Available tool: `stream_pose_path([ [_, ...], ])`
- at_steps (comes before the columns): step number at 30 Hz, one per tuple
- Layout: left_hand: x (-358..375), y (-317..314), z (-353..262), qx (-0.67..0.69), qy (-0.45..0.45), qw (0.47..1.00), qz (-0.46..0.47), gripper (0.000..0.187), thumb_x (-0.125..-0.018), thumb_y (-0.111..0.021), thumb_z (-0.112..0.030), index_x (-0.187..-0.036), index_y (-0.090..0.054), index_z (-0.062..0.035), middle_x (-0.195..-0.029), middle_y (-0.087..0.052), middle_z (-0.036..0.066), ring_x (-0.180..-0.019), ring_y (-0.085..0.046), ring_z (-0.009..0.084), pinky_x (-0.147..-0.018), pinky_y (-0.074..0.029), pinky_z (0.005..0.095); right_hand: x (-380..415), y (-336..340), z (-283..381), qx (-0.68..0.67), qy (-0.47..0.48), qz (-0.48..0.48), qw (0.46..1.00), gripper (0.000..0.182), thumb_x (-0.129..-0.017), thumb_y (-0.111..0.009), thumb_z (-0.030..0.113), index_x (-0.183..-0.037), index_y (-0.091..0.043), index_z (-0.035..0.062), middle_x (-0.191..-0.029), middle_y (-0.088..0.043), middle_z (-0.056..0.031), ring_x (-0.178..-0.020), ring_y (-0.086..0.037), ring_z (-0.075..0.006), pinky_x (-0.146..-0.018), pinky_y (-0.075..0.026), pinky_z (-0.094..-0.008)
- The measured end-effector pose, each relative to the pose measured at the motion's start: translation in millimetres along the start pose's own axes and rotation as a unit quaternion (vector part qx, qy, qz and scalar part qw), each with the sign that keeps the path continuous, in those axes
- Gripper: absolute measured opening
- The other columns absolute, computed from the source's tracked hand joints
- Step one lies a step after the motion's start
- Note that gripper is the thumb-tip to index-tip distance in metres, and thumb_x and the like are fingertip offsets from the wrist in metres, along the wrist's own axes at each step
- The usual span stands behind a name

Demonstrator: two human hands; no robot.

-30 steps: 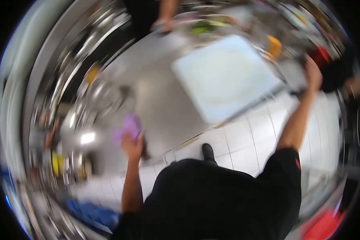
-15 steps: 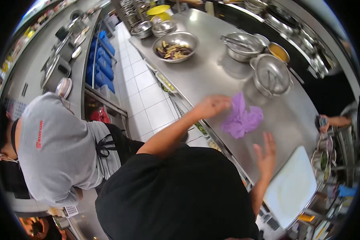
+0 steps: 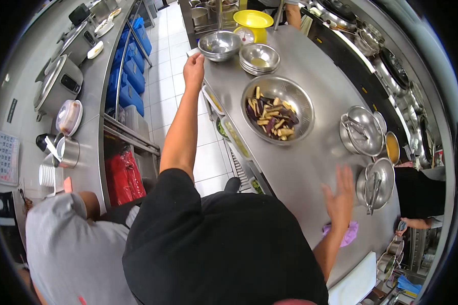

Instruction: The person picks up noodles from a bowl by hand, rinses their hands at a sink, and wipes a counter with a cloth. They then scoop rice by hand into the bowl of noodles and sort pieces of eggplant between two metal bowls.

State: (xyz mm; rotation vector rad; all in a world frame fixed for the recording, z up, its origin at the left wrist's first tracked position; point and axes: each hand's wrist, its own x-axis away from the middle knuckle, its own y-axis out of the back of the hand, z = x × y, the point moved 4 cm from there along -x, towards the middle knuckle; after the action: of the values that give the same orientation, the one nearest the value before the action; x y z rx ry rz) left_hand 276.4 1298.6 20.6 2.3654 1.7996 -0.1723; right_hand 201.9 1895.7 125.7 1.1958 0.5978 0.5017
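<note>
My left hand (image 3: 194, 70) reaches out past the counter's left edge, beside the stacked steel bowls (image 3: 220, 44). Its fingers are closed at a small white thing (image 3: 193, 52) whose kind I cannot make out. Over the steel counter, my right hand (image 3: 339, 195) is open with fingers stretched, slightly blurred, and holds nothing. A crumpled purple cloth (image 3: 349, 235) lies on the counter partly behind my right wrist. Between my hands stands a perforated steel bowl (image 3: 304, 114) with cut eggplant pieces (image 3: 274, 118) in it.
A yellow scale (image 3: 258, 34) and more stacked bowls (image 3: 259, 57) stand at the far end. Steel bowls with strainers and tongs (image 3: 374, 190) line the right side. A white cutting board (image 3: 355, 284) lies near right. A person in grey (image 3: 76, 249) stands at left.
My view has swung left. My left hand has moved from beside the purple cloth to the far left edge of the counter. My right hand stays open over the counter.
</note>
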Motion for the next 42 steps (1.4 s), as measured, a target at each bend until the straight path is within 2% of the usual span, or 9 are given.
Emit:
stream_pose_path([
  [3,-54.3,-17.6,21.2,-0.051,0.053,0.997,0.015,0.069,-0.088,-0.065,-0.046,-0.136,-0.055,0.0023,-0.127,-0.063,0.025,-0.119,-0.062,0.0345,-0.102,-0.046,0.0384,-90.2,-35.5,90.5,0.008,0.150,0.051,0.987,0.087,-0.078,-0.079,0.026,-0.153,-0.036,0.0112,-0.159,-0.026,-0.0227,-0.148,-0.022,-0.0410,-0.118,-0.025,-0.0507],
  [10,-120.0,-43.4,64.6,-0.281,0.129,0.950,0.037,0.086,-0.082,-0.070,-0.052,-0.144,-0.044,0.0009,-0.120,-0.064,0.022,-0.094,-0.068,0.0272,-0.068,-0.059,0.0358,-201.5,-128.5,146.3,0.032,0.195,0.219,0.955,0.114,-0.070,-0.077,0.064,-0.159,-0.022,0.0166,-0.162,-0.014,-0.0268,-0.151,-0.006,-0.0431,-0.120,-0.011,-0.0566],
  [20,-151.3,-24.5,13.9,-0.356,-0.082,0.928,0.067,0.061,-0.079,-0.057,-0.037,-0.136,-0.059,-0.0157,-0.117,-0.068,0.022,-0.109,-0.064,0.0398,-0.095,-0.050,0.0464,-201.4,-109.1,110.3,-0.050,0.141,0.115,0.982,0.074,-0.086,-0.071,0.045,-0.147,-0.046,0.0133,-0.156,-0.029,-0.0271,-0.144,-0.027,-0.0455,-0.117,-0.027,-0.0489],
  [23,-176.7,-29.0,-1.1,-0.585,-0.218,0.768,0.146,0.024,-0.094,-0.049,-0.020,-0.088,-0.070,-0.0086,-0.095,-0.073,0.013,-0.092,-0.069,0.0299,-0.079,-0.053,0.0468,-134.5,-46.7,53.4,-0.048,-0.014,-0.012,0.999,0.064,-0.089,-0.071,0.037,-0.144,-0.050,0.0126,-0.149,-0.041,-0.0267,-0.139,-0.036,-0.0464,-0.114,-0.033,-0.0485],
  [29,-236.8,41.4,16.2,-0.353,-0.446,0.822,0.032,0.031,-0.087,-0.062,-0.010,-0.114,-0.067,0.0024,-0.122,-0.061,0.024,-0.112,-0.060,0.0380,-0.099,-0.049,0.0421,119.8,-33.3,-140.5,0.069,-0.587,0.072,0.803,0.097,-0.082,-0.062,0.069,-0.153,-0.034,0.0084,-0.147,-0.040,-0.0342,-0.141,-0.036,-0.0439,-0.114,-0.033,-0.0469],
  [31,-191.9,17.7,-23.2,0.062,-0.137,0.986,0.071,0.042,-0.086,-0.065,-0.008,-0.126,-0.060,0.0010,-0.128,-0.060,0.022,-0.117,-0.058,0.0359,-0.103,-0.047,0.0456,167.9,-48.1,-162.2,-0.039,-0.645,0.032,0.763,0.111,-0.076,-0.061,0.078,-0.155,-0.030,0.0069,-0.147,-0.039,-0.0358,-0.142,-0.036,-0.0437,-0.115,-0.033,-0.0473],
  [34,-159.7,-10.6,-27.3,0.378,0.184,0.879,0.225,0.054,-0.086,-0.066,-0.004,-0.137,-0.050,0.0021,-0.133,-0.058,0.019,-0.121,-0.056,0.0340,-0.105,-0.045,0.0519,177.7,-75.2,-178.8,-0.087,-0.644,-0.040,0.759,0.117,-0.071,-0.062,0.083,-0.155,-0.030,0.0081,-0.147,-0.039,-0.0358,-0.142,-0.035,-0.0462,-0.115,-0.033,-0.0478],
  [37,-73.5,-62.8,-62.0,0.367,0.208,0.851,0.312,0.053,-0.086,-0.065,-0.007,-0.135,-0.051,0.0033,-0.131,-0.059,0.019,-0.118,-0.058,0.0346,-0.105,-0.045,0.0532,117.7,-88.1,-146.7,0.076,-0.694,-0.016,0.716,0.099,-0.075,-0.067,0.072,-0.148,-0.042,0.0103,-0.138,-0.052,-0.0275,-0.137,-0.043,-0.0425,-0.108,-0.041,-0.0477],
  [42,114.3,-140.8,-123.7,0.326,0.238,0.818,0.409,0.047,-0.091,-0.061,-0.014,-0.134,-0.051,0.0027,-0.130,-0.059,0.018,-0.117,-0.059,0.0328,-0.100,-0.049,0.0525,81.9,-115.5,-134.2,0.095,-0.495,-0.088,0.859,0.058,-0.081,-0.068,0.033,-0.133,-0.053,0.0134,-0.128,-0.060,-0.0193,-0.125,-0.053,-0.0409,-0.101,-0.045,-0.0494],
])
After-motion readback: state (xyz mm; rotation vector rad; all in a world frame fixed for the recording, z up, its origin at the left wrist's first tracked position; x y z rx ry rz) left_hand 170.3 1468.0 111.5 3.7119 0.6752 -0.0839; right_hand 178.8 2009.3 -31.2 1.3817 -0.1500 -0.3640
